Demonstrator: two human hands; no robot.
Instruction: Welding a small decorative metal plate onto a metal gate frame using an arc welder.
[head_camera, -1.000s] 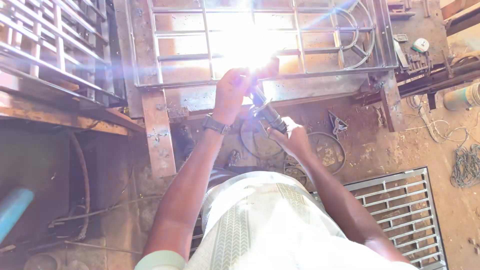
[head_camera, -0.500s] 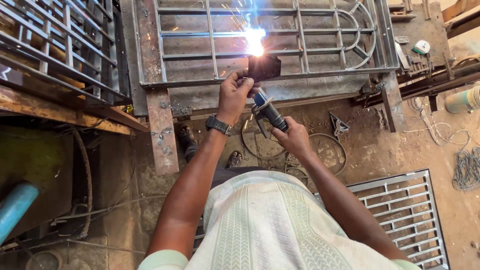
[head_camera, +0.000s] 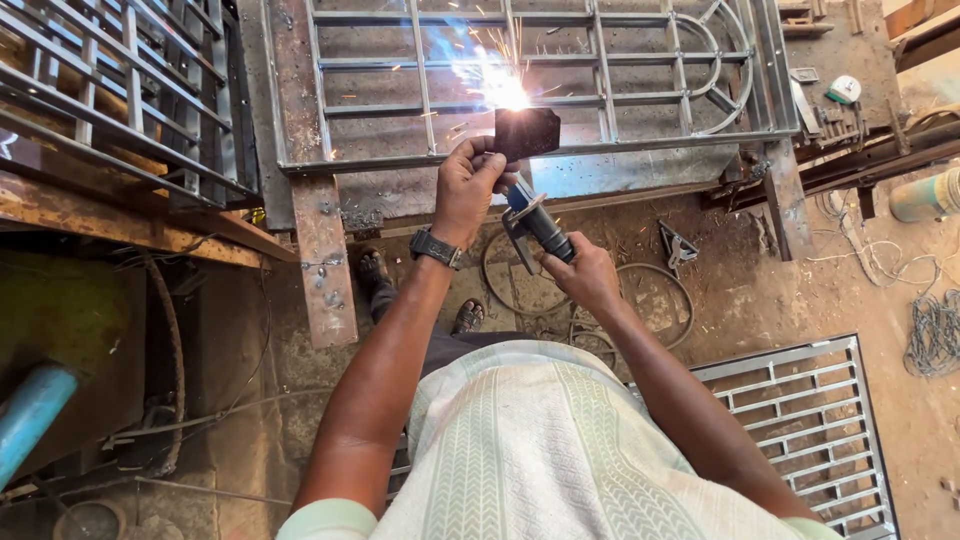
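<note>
Left hand (head_camera: 468, 185) holds dark shield (head_camera: 527, 132), right hand (head_camera: 583, 275) welding holder (head_camera: 538, 224)

Weld point (head_camera: 503, 92) lost in glare

Off to my left I see a stack of grey metal grilles (head_camera: 110, 90) and, near the bottom edge, a blue pipe (head_camera: 30, 420). To my right, another grille (head_camera: 810, 420) lies on the dirt floor (head_camera: 760, 290), with tangled wire (head_camera: 935, 330) beyond it.

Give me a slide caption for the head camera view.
Left hand shields with dark glass, right hand holds electrode holder, sparks on metal grille.
</note>
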